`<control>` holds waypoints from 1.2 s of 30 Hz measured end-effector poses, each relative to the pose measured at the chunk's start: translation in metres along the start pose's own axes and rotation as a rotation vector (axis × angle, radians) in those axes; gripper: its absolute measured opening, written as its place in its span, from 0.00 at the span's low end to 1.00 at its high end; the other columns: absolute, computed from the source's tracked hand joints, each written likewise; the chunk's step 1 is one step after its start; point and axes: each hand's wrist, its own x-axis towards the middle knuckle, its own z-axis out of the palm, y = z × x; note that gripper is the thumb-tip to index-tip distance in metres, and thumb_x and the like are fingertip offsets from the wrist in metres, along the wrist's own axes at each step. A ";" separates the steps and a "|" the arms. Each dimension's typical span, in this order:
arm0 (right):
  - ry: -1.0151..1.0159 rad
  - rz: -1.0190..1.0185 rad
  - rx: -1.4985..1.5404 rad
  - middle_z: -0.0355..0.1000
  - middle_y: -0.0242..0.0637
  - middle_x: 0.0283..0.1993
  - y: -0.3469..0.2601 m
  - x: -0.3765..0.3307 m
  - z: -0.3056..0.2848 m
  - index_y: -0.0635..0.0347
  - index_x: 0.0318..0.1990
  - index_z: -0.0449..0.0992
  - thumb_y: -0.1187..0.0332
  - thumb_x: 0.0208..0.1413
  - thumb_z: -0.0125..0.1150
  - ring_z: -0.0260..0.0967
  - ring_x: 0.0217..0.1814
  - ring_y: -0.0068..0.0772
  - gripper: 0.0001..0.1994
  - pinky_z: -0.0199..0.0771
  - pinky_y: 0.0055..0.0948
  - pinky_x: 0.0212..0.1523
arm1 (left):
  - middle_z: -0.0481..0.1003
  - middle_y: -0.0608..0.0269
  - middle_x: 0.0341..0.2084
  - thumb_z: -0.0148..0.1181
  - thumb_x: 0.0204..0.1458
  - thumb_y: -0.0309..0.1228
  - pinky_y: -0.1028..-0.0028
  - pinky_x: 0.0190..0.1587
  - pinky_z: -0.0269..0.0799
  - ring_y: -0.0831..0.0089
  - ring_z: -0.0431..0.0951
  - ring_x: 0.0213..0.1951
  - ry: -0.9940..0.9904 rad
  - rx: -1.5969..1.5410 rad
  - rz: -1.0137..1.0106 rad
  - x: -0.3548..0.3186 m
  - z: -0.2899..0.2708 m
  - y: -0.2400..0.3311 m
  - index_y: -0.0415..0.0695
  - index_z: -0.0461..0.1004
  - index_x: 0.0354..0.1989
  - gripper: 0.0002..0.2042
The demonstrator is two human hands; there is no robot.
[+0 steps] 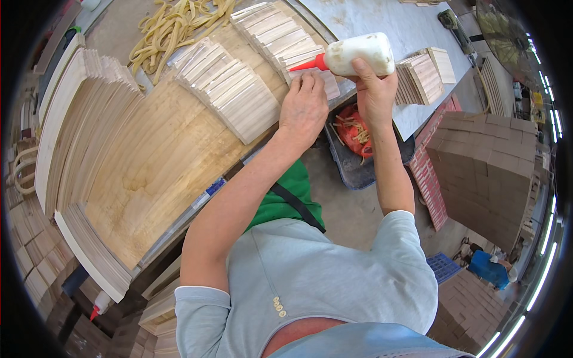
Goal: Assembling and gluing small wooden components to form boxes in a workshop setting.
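In my right hand point(376, 89) is a white squeeze bottle point(365, 53), tilted on its side. Its red pointed nozzle point(310, 63) points left, over a slanted row of thin wooden slats point(280, 39). My left hand point(305, 104) is closed at the near right end of that row, fingers bent together against the slats; the fingertips are partly hidden. To the left, a second slanted row of slats point(230, 89) lies on the wooden work board point(143, 173).
Long curved wooden strips point(83, 119) stand at the board's left end. Yellowish bands point(173, 30) lie tangled behind. A slat stack point(421, 77) sits on the grey table point(418, 30) at right. Below it is a dark bin point(352, 170) with a red bag point(355, 134). Brown blocks point(483, 173) rise farther right.
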 end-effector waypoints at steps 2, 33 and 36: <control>0.004 -0.002 0.000 0.72 0.41 0.47 0.003 0.000 -0.001 0.65 0.54 0.63 0.77 0.51 0.67 0.75 0.46 0.36 0.24 0.82 0.35 0.41 | 0.71 0.51 0.45 0.53 0.45 0.28 0.67 0.55 0.65 0.61 0.69 0.51 -0.004 -0.008 0.018 0.000 0.001 -0.001 0.30 0.74 0.44 0.18; 0.060 -0.136 0.062 0.71 0.44 0.51 -0.055 0.003 -0.035 0.64 0.54 0.66 0.70 0.57 0.61 0.74 0.50 0.45 0.19 0.81 0.48 0.44 | 0.69 0.55 0.43 0.53 0.43 0.28 0.70 0.50 0.68 0.63 0.69 0.47 0.057 -0.003 -0.003 -0.003 0.003 -0.005 0.34 0.74 0.40 0.15; 0.130 -0.017 0.281 0.70 0.44 0.55 -0.056 -0.001 -0.043 0.58 0.56 0.66 0.62 0.60 0.59 0.70 0.56 0.48 0.20 0.76 0.54 0.51 | 0.71 0.53 0.42 0.55 0.43 0.28 0.67 0.51 0.69 0.61 0.71 0.47 0.007 -0.167 -0.041 -0.001 -0.003 -0.001 0.35 0.74 0.40 0.15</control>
